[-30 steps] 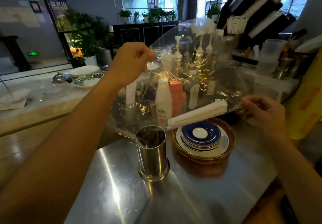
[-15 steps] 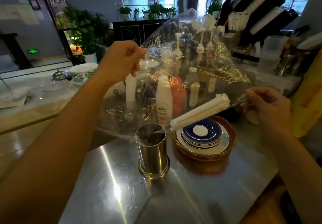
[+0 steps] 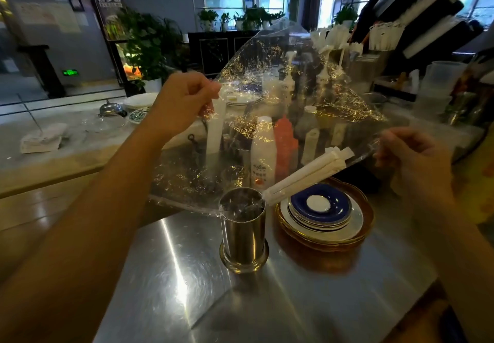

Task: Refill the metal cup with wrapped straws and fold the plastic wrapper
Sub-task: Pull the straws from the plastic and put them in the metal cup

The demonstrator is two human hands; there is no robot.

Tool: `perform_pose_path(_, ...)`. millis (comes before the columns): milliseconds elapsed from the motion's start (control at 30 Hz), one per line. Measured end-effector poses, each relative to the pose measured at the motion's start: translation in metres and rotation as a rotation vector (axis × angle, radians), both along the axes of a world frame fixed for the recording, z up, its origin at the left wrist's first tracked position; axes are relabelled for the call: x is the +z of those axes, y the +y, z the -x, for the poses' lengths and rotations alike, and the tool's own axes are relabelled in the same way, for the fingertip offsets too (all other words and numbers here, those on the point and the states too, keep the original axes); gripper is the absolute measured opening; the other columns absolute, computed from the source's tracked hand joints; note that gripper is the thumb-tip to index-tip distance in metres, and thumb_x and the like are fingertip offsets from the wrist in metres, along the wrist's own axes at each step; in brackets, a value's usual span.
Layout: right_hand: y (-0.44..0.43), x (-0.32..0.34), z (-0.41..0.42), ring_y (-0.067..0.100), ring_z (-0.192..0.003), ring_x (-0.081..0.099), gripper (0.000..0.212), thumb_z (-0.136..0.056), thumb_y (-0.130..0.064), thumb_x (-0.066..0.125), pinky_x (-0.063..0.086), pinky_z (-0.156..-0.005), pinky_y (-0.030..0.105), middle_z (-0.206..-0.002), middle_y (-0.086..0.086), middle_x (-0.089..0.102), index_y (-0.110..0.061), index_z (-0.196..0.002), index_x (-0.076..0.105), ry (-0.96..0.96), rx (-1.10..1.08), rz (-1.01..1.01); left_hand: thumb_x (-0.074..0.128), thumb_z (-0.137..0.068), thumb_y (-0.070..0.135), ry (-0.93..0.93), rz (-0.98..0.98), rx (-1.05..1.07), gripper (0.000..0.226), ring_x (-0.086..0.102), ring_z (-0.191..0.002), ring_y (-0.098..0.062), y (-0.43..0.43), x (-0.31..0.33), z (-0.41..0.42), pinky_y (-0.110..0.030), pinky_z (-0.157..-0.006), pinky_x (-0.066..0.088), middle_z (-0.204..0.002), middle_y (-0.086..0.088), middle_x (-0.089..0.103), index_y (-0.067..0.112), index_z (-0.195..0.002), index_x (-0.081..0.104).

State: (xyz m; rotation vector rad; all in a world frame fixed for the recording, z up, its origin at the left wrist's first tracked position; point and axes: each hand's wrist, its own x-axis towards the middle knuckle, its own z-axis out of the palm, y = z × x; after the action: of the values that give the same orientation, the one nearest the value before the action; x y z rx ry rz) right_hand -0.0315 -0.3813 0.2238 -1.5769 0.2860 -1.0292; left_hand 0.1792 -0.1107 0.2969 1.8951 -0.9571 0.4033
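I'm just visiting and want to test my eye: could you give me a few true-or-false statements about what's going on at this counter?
1. Both hands hold the clear wrapper. True: left hand, right hand.
2. The straws already stand in the cup. False: they lie tilted in the wrapper, lower ends just above its rim.
3. The cup lies on its side. False: it stands upright.
4. Stacked plates sit right of the cup. True.
5. The top plate is red. False: blue with a white centre.
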Motion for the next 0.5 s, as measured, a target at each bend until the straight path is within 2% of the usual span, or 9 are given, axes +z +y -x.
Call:
perform_pose_path(67,0.001,0.002,0.000,0.005,-0.059,0.060,0.019,-0.087,-0.018,0.058,0.050,-0.052,0.013,-0.068,-0.005,0.064,-0.031,-0.075,0.066,0.014,0.003,-0.003,0.053,-0.091,0.027,0.002,0.003,-0.002,0.022,0.056,-0.055,-0.011,0.001,0.000,0.000,-0.035,-0.066,0.055,-0.065,-0.004,0.060,0.012,-0.079,0.064)
perform_pose_path(133,0.002,0.003,0.000,0.005,-0.059,0.060,0.020,-0.086,-0.018,0.058,0.051,-0.053,0.013,-0.068,-0.005,0.064,-0.031,-0.075,0.065,0.013,0.004,-0.007,0.052,-0.091,0.027,-0.002,0.006,-0.006,0.021,0.056,-0.054,-0.008,0.002,-0.001,0.000,-0.034,-0.066,0.055,-0.064,-0.002,0.060,0.021,-0.073,0.062)
perform_pose_path(267,0.003,0.006,0.000,0.004,-0.060,0.061,0.020,-0.086,-0.018,0.058,0.052,-0.055,0.014,-0.066,-0.009,0.067,-0.033,-0.075,0.066,0.005,0.006,-0.004,0.052,-0.091,0.027,-0.002,0.017,-0.008,0.022,0.056,-0.057,-0.012,0.004,-0.002,0.001,-0.032,-0.066,0.053,-0.063,0.000,0.059,0.027,-0.069,0.058)
perform_pose_path(500,0.006,0.017,-0.004,0.001,-0.059,0.060,0.025,-0.085,-0.017,0.060,0.052,-0.056,0.014,-0.064,-0.014,0.068,-0.037,-0.070,0.067,-0.018,0.052,-0.010,0.050,-0.092,0.023,0.042,0.062,-0.015,0.024,0.052,-0.050,0.003,0.010,-0.011,0.001,-0.011,-0.055,0.049,-0.064,-0.002,0.054,0.022,-0.070,0.057)
